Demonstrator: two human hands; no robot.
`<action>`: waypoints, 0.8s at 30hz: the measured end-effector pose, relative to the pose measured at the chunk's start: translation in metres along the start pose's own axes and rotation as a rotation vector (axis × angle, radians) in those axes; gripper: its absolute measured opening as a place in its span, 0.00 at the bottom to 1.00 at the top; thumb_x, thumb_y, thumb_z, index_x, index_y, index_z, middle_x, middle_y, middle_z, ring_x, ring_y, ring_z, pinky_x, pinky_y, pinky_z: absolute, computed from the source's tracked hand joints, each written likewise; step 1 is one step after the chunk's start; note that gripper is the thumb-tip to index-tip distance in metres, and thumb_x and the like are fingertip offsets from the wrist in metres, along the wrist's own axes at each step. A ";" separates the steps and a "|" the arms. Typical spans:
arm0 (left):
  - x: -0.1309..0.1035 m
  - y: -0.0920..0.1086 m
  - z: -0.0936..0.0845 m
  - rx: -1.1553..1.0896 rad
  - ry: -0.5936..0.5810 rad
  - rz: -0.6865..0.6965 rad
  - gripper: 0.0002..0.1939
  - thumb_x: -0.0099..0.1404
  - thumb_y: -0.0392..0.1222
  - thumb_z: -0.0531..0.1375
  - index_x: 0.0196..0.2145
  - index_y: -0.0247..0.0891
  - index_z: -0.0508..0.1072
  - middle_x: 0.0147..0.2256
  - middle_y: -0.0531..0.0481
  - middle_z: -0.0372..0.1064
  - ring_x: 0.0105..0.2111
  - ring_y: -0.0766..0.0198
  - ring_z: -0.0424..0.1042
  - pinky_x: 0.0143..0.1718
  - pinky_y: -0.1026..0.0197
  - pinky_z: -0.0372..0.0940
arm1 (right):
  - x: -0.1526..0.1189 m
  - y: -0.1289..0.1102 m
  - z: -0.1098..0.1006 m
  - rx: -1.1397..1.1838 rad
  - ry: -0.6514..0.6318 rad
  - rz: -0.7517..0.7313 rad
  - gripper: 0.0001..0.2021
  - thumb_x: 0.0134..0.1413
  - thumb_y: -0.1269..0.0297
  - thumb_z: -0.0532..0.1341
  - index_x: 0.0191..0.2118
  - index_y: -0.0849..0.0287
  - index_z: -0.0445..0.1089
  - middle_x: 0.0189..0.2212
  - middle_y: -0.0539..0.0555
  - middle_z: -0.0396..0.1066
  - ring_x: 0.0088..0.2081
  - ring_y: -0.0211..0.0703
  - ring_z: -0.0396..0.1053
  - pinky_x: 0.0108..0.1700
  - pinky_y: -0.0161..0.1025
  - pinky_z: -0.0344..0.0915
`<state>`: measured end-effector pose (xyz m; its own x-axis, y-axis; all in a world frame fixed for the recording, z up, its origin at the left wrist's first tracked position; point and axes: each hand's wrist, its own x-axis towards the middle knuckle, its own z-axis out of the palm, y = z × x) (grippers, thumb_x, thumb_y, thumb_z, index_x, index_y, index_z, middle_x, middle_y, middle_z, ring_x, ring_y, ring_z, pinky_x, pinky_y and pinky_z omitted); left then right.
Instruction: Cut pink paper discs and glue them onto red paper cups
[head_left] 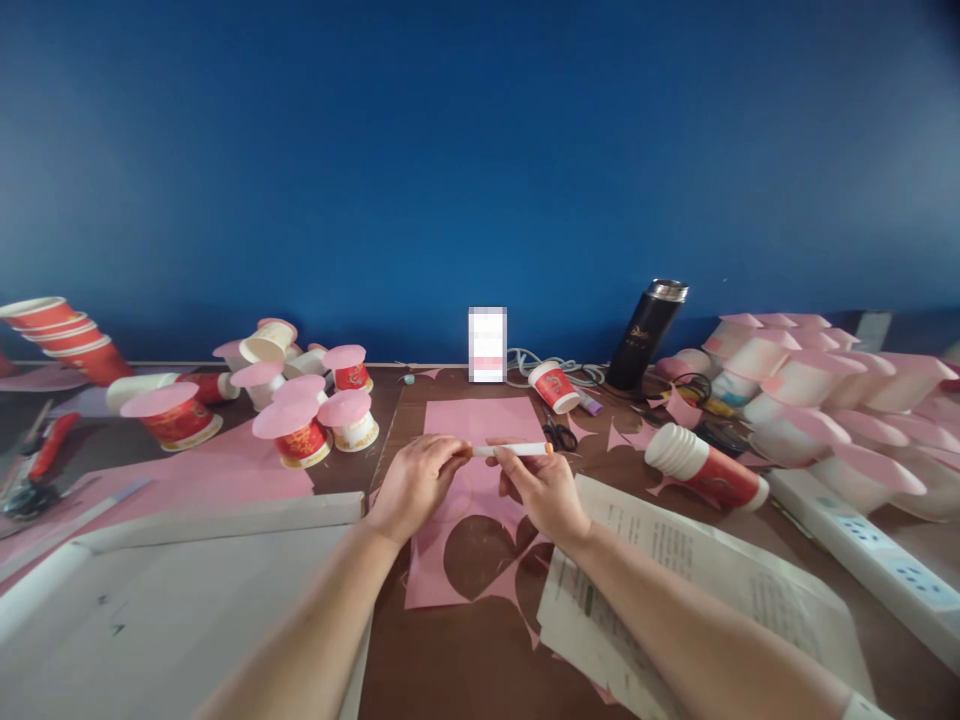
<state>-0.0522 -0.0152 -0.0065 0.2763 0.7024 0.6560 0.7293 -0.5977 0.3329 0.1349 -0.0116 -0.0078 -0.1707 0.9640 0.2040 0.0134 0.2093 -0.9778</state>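
Observation:
Above a sheet of pink paper (482, 415), both hands hold a slim white marker pen (525, 450) with orange ends, lying level between them. My left hand (422, 480) pinches its orange left end. Midway along the barrel, the fingers of my right hand (541, 495) are closed round it. Round holes are cut from the near part of the pink sheet. Just beyond my right hand lie black scissors (561, 434), and a red and white paper cup (553, 387) rests tilted behind them.
Paper cups topped with pink discs (292, 425) stand at left, near a white box lid (187, 600). A black flask (646, 335), stacked cups (705, 468), a printed sheet (675, 560) and a power strip (870, 540) lie at right. A phone-like screen (487, 345) stands against the blue wall.

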 end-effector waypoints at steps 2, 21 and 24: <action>-0.001 0.002 0.000 0.009 0.006 0.007 0.06 0.67 0.40 0.56 0.37 0.40 0.72 0.36 0.49 0.76 0.36 0.61 0.75 0.39 0.58 0.68 | 0.000 0.000 0.000 0.013 -0.001 0.012 0.21 0.54 0.49 0.60 0.41 0.63 0.76 0.15 0.48 0.66 0.16 0.33 0.60 0.17 0.30 0.54; 0.000 -0.038 -0.006 0.470 -0.031 -0.645 0.14 0.65 0.49 0.52 0.36 0.44 0.75 0.30 0.44 0.76 0.28 0.52 0.74 0.24 0.58 0.60 | 0.034 0.010 -0.050 -0.817 0.146 -0.150 0.14 0.56 0.63 0.57 0.47 0.56 0.71 0.42 0.56 0.73 0.37 0.44 0.71 0.41 0.41 0.67; 0.002 -0.040 -0.005 0.512 -0.114 -0.731 0.15 0.65 0.50 0.52 0.32 0.43 0.75 0.29 0.43 0.76 0.28 0.51 0.75 0.24 0.58 0.60 | 0.038 0.003 -0.068 -1.117 0.145 -0.005 0.13 0.57 0.60 0.56 0.46 0.52 0.71 0.46 0.56 0.71 0.40 0.49 0.71 0.36 0.42 0.65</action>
<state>-0.0842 0.0076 -0.0151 -0.3258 0.8902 0.3185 0.9295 0.2399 0.2803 0.1954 0.0372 0.0007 -0.0585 0.9574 0.2829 0.9001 0.1732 -0.3998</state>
